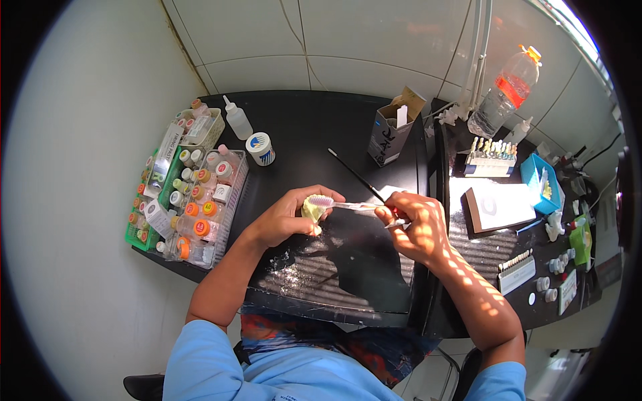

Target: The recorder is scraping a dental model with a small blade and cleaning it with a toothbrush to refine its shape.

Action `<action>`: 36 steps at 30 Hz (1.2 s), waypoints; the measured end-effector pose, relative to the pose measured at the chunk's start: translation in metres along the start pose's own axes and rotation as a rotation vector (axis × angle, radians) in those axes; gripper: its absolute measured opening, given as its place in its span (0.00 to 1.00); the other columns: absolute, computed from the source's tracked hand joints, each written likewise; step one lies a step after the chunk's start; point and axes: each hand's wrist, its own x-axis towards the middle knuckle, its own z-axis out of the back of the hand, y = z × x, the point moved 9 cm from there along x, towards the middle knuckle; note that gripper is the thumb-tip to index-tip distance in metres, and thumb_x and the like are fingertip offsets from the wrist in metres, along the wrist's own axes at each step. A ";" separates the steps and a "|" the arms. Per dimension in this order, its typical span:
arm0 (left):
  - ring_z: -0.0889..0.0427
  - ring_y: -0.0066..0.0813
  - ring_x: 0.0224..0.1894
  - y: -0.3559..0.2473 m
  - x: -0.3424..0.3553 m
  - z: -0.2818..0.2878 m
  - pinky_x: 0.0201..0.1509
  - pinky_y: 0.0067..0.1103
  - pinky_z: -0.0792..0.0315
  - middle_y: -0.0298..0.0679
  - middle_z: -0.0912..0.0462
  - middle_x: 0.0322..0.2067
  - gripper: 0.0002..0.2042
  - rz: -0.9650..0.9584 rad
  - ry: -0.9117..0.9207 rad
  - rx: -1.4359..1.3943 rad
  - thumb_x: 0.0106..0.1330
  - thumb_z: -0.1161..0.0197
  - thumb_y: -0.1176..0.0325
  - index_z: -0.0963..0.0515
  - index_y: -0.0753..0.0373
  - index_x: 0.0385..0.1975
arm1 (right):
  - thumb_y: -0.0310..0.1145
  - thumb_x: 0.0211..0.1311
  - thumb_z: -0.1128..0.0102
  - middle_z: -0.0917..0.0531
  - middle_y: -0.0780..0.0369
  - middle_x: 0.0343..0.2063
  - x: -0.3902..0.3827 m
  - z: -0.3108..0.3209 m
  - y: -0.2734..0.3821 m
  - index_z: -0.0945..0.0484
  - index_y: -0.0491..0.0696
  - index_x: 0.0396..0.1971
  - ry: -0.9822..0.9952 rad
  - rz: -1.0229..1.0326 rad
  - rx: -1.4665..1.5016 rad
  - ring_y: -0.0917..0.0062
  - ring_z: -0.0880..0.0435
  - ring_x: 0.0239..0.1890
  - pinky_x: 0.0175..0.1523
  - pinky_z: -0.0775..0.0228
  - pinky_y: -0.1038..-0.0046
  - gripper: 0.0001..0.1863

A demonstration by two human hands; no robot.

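Note:
My left hand [282, 215] is closed around a small pale yellow-green piece [311, 212], perhaps a plaster dental model; its exact kind is unclear. A clear-handled toothbrush [358, 206] reaches across from my right hand [422, 226], its bristles against the top of that piece. The fingers of my right hand are wrapped round the toothbrush handle. They also hold a thin black-handled brush [354, 174], which slants up and to the left with a light tip. White powder [287, 271] lies scattered on the black table [314, 294] below my hands.
On the left, baskets [231, 220] hold many small capped bottles. A dropper bottle [237, 119] and a white jar [260, 148] stand beside them. Behind my right hand is a tall carton [394, 130]. Further right are a shade guide [490, 160], water bottle [505, 93] and blue tray [540, 184].

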 end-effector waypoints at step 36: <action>0.22 0.14 0.45 0.004 0.005 -0.002 0.51 0.14 0.26 0.30 0.23 0.46 0.38 -0.128 -0.130 -0.190 0.63 0.24 0.78 0.31 0.67 0.74 | 0.38 0.75 0.31 0.19 0.53 0.21 0.003 -0.003 -0.003 0.17 0.43 0.30 0.078 -0.205 0.101 0.55 0.17 0.24 0.33 0.30 0.56 0.15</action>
